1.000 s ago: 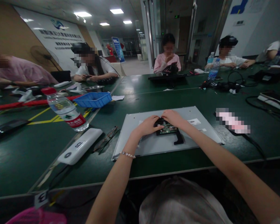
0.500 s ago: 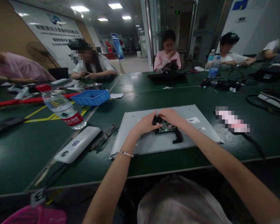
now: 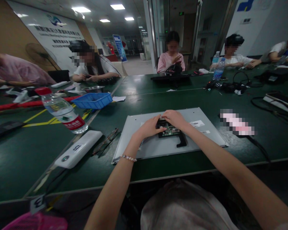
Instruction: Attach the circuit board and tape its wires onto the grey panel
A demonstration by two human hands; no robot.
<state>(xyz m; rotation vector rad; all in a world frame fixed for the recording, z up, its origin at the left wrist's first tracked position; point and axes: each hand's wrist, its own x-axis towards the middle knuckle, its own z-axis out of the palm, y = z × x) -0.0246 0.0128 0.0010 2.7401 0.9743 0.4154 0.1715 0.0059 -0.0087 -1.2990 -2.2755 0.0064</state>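
A flat grey display panel lies face down or back up on the table before me; I cannot tell which. On its middle sits a green circuit board in a black plastic bracket with an arm bent toward me. My left hand is closed round the board's left side, its thumb on the board and its fingers at the far edge. Curled over the far right edge is my right hand, closed, with fingertips close to the left ones. What those right fingertips pinch is hidden.
Left of the panel are eyeglasses, a white power bank, a water bottle and a blue tray. A blurred pink object with a cable lies to the right. Several people sit around the green table.
Both hands stay almost still at the board. The whole view shifts slightly left. Across the table, the person in pink has lowered a hand from the face.
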